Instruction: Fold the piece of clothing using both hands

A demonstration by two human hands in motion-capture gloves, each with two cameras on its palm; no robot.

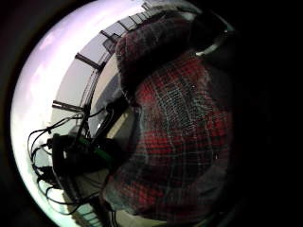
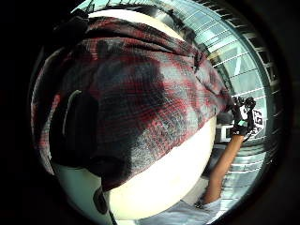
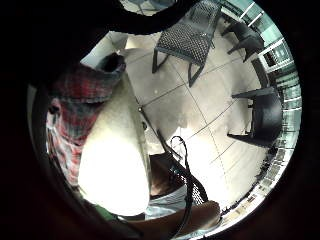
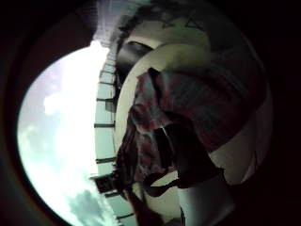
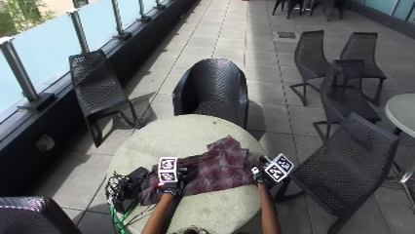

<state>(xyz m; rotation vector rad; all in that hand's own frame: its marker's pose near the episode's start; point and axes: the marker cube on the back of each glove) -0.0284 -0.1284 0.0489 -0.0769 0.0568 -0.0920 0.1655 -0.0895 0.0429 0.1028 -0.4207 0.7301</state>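
Outside view, lower centre of the frame: both forearms reach up over a round table (image 5: 195, 131), left hand (image 5: 170, 187) and right hand (image 5: 260, 179) at opposite ends of a red plaid shirt (image 5: 207, 170) lying rumpled between them. Markers hide the fingers, so their grip cannot be told. Palm views show plaid cloth close against the left palm.

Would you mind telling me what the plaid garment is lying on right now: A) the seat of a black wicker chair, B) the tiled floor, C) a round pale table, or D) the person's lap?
C: in the outside view the red plaid garment is spread on the round pale table, with the left hand and right hand at its near edge.
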